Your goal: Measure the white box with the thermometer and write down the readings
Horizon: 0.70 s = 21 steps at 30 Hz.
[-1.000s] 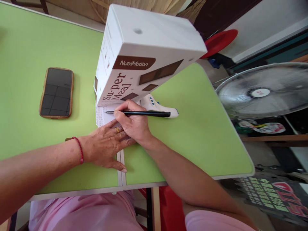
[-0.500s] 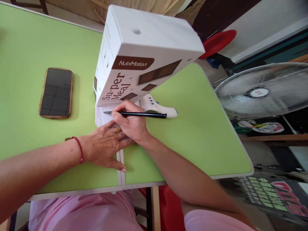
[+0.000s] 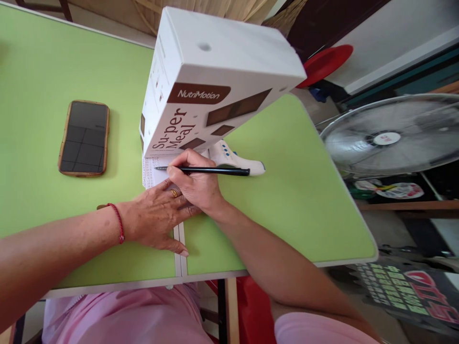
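Note:
My right hand (image 3: 196, 184) is closed around a black pen (image 3: 215, 170), whose tip points left at a sheet of paper (image 3: 158, 177) with rows of small marks. Flat on the paper and the table lies my left hand (image 3: 163, 212), fingers stretched out, with a gold ring and a red wrist cord. Its fingers reach under the right hand. Most of the paper is hidden by both hands and by a white NutriMotion box (image 3: 215, 62) standing just beyond it. A white device with blue buttons (image 3: 229, 155) lies partly behind the box and the right hand.
A phone in a brown case (image 3: 85, 138) lies left on the green table (image 3: 301, 191). Past the table's right edge stand a fan (image 3: 387, 137) and a dark printed sign (image 3: 416, 291). A red round object (image 3: 328, 64) shows behind the box.
The pen and my right hand have shifted very slightly to the right. My left hand, the box and the phone stay where they were.

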Motion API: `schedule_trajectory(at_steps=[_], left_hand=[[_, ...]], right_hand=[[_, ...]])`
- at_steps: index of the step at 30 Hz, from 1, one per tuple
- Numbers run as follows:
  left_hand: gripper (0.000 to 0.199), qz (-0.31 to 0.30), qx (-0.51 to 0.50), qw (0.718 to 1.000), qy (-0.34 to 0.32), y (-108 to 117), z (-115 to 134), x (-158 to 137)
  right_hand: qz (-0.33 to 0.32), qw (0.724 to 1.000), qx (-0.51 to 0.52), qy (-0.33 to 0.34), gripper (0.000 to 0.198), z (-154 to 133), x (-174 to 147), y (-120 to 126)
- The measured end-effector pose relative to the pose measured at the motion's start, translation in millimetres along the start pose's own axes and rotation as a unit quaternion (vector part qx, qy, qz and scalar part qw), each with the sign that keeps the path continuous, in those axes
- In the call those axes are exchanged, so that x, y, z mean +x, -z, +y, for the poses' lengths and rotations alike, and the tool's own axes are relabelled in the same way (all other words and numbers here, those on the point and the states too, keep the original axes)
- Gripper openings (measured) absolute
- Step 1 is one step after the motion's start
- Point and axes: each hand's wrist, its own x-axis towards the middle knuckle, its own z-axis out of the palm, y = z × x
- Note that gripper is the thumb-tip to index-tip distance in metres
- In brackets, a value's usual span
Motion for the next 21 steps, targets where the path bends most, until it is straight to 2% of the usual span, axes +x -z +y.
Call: schedule_trajectory(at_steps=[9, 15, 21], left_hand=[[0.084, 0.003, -0.004, 1.0, 0.002, 0.4, 0.1, -0.5], [0.085, 0.006, -0.004, 1.0, -0.007, -0.1, -1.2, 0.2], [0.085, 0.008, -0.005, 1.0, -0.006, 1.0, -1.3, 0.0]], right_hand=[[-0.008, 1.0, 0.005, 0.011, 0.011, 0.1, 0.4, 1.7], [0.024, 1.0, -0.014, 0.002, 0.011, 0.3, 0.1, 1.4], [0.014, 1.0, -0.013, 0.011, 0.012, 1.3, 0.2, 1.1]])
